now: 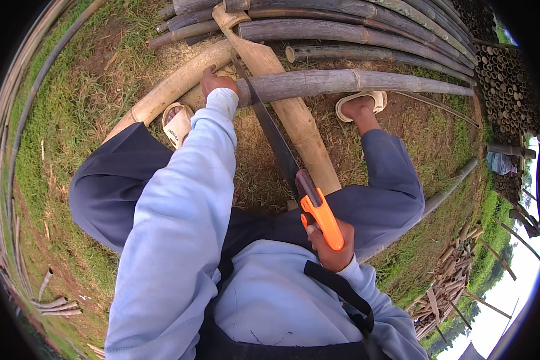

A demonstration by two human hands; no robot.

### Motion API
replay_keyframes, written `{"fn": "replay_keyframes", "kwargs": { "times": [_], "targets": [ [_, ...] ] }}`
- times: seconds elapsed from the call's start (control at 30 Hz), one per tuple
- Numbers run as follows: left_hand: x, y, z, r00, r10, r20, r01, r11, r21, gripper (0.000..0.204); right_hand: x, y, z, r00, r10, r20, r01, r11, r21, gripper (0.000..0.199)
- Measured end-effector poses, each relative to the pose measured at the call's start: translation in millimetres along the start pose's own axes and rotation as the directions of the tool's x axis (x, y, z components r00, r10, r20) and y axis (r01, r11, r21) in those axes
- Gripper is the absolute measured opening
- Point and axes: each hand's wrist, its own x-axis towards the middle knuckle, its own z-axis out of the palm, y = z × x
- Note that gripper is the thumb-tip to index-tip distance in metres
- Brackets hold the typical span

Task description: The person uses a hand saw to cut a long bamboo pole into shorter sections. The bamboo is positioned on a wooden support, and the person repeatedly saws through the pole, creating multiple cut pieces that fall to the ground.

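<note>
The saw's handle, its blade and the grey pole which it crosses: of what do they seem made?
Orange handle: probably moulded plastic, smooth and evenly coloured. Blade: likely steel, thin, flat and dark. Grey pole: apparently weathered bamboo, from its ringed joint and dull, streaked skin.

The left arm (177,192) is reaching far out in front, and the left hand (218,83) is showing its back. The right arm (384,315) is bending beside the belly (276,294), and the right hand (336,247) is curling into a grip. The knees (399,186) are pointing wide apart.
</note>
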Motion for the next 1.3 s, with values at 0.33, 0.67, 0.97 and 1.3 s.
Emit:
{"fn": "replay_keyframes", "kwargs": {
  "times": [0.33,0.67,0.97,1.3],
  "targets": [
    [-16.4,8.0,-11.0,0.99,0.053,-0.13,-0.069,0.99,-0.12,0.031,104.3,54.3,53.6,0.993,-0.115,-0.027,0.118,0.987,0.108,0.019],
    [-13.0,1.9,-6.3,0.996,0.022,-0.081,-0.02,0.999,0.025,0.04,77.7,14.9,17.0,0.995,0.078,0.067,-0.08,0.997,0.021,0.015],
    [-6.2,10.5,-8.7,0.99,0.049,-0.134,-0.05,0.999,-0.003,0.033,10.9,37.0,11.6,0.999,-0.022,0.037,0.019,0.998,0.064,0.015],
    [-12.5,13.5,-9.0,0.976,0.1,-0.194,-0.092,0.995,0.049,0.035,137.9,29.6,52.7,0.98,-0.198,-0.002,0.196,0.968,0.156,0.014]
  ]
}}
